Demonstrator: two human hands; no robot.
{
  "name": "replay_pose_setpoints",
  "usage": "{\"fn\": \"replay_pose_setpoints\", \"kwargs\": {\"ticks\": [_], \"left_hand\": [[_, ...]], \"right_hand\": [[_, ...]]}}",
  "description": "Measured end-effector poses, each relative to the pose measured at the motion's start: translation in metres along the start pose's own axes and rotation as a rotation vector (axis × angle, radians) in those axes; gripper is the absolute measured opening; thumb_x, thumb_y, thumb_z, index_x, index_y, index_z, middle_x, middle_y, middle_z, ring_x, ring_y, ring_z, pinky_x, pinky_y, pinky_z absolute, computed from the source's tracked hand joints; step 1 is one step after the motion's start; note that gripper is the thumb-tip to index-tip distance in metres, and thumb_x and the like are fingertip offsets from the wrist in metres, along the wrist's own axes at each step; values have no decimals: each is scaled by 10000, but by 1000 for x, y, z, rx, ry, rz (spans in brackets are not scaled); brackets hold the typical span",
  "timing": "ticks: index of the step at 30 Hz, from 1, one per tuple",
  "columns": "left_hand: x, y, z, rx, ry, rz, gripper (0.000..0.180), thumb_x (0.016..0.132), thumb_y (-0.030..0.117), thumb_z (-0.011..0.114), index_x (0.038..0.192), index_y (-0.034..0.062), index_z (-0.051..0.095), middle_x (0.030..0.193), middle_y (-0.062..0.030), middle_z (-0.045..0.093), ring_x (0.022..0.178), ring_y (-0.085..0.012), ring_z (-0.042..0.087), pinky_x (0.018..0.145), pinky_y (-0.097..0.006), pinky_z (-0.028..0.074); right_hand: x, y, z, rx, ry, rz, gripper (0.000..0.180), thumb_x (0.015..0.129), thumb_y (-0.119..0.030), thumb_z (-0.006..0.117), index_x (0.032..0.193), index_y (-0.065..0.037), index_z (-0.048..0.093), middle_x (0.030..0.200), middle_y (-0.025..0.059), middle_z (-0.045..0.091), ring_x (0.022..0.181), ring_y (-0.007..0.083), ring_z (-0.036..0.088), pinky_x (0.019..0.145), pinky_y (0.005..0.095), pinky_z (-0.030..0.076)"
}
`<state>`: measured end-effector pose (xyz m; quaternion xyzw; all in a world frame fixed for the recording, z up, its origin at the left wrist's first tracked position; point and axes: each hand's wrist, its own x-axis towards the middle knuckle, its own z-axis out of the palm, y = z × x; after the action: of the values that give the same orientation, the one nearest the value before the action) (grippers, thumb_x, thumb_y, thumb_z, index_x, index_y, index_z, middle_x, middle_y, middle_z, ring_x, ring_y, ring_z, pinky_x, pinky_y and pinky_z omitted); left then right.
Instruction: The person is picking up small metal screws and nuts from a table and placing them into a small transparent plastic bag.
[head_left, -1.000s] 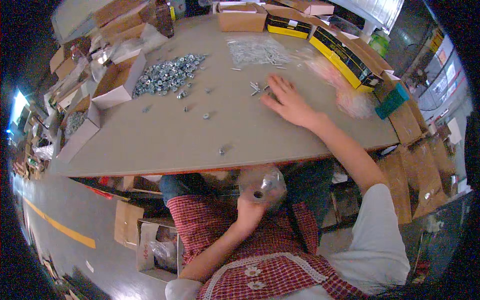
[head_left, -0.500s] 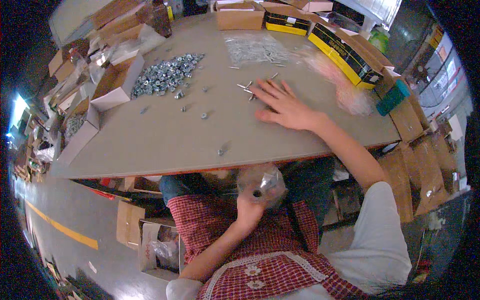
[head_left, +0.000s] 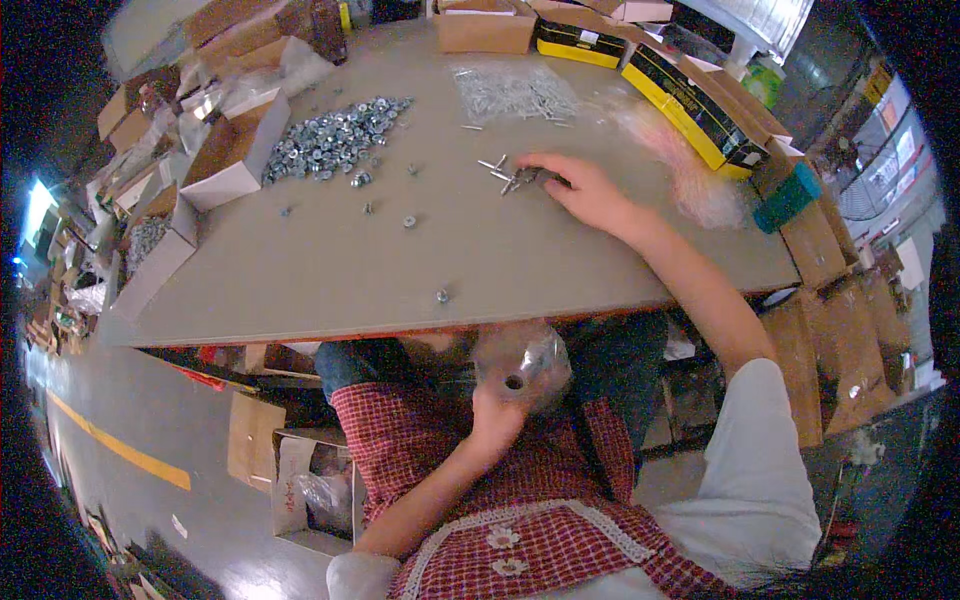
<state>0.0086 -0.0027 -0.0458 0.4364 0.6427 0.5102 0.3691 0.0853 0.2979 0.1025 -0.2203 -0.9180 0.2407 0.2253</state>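
My right hand (head_left: 588, 192) rests on the table with its fingers curled round a few small metal pins (head_left: 522, 180). More loose silver pins (head_left: 492, 164) lie just left of the fingertips. Below the table's front edge, my left hand (head_left: 497, 415) grips a clear plastic bag (head_left: 535, 362) with a small dark round hole. What the bag contains cannot be made out. Left of centre, a heap of silver flanged nuts (head_left: 335, 140) is spread on the table, with single nuts (head_left: 409, 221) scattered nearer me.
A clear bag of pins (head_left: 512, 92) lies at the back. Black and yellow boxes (head_left: 690, 115) line the back right, beside crumpled pinkish plastic (head_left: 690, 175). White open cartons (head_left: 235, 150) edge the left. An open box (head_left: 318, 490) stands low on the left.
My right hand's fingers, spread flat before, have curled in around the pins. My left hand stays on the bag with little movement.
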Motion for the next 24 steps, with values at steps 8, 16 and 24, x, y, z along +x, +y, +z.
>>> {"fn": "replay_pose_setpoints", "kwargs": {"ticks": [8,16,24], "left_hand": [[-3,20,-4,45,17,33,518,816,323,779,1219,39,618,1093,-161,703,965,-277,687,855,-385,543],[-6,24,-2,-50,70,73,433,825,366,772,1077,34,657,1007,-172,708,921,-293,687,799,-381,531],[-6,15,-1,-47,56,31,477,805,359,788,1126,39,639,1023,-183,705,925,-316,690,792,-398,537]], "right_hand": [[-8,-35,3,-161,83,-27,276,840,-85,638,1113,-113,671,1013,132,671,950,318,650,860,431,518],[-3,-37,13,-260,146,-248,313,770,-85,666,1080,-122,686,1012,122,642,967,322,622,846,434,512],[-6,-34,6,-260,130,-233,166,805,-113,673,970,-90,664,966,112,642,923,325,620,833,436,506]]}}
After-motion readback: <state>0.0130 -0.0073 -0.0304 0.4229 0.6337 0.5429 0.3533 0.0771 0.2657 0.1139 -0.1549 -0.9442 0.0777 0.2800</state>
